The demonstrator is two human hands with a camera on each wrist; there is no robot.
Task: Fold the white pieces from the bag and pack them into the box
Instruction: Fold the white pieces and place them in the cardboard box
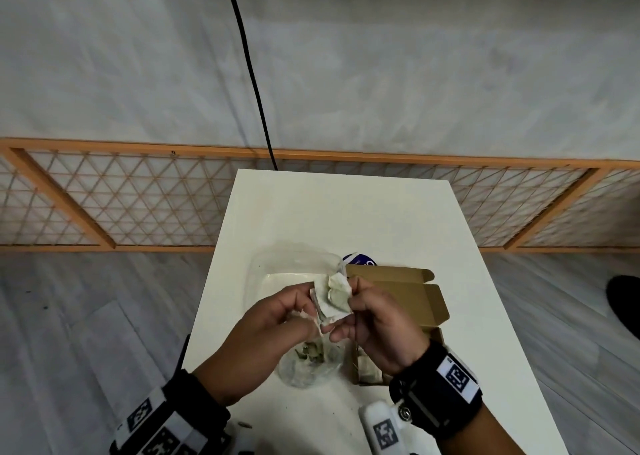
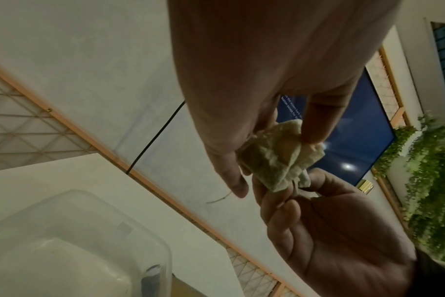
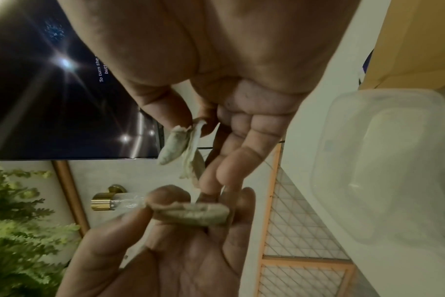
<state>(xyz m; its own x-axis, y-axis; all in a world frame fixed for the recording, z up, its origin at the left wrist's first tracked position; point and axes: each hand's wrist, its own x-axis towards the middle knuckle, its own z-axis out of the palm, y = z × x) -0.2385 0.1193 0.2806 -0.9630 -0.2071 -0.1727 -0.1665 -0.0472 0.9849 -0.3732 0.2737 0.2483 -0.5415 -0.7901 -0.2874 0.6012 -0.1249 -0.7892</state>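
**Mid-fold: one white piece held between both hands**

Head: left hand (image 1: 273,319) and right hand (image 1: 374,323) both pinch a crumpled white piece (image 1: 333,296) above the desk (image 1: 346,205). Clear bag (image 1: 308,364) lies near, below the hands, more pieces inside. Cardboard box (image 1: 408,298) sits open to the right; something pale inside at its near end, likely packed pieces, can't confirm.

Left wrist: left fingers (image 2: 315,128) clamp the piece's top edge, right hand supports from below. Clear tub (image 2: 76,241) lower left.

Right wrist: right fingers (image 3: 175,108) pinch the piece; left hand also holds a folded wad (image 3: 193,215).

Judgement: partway through; bag not yet emptied, this piece unpacked.
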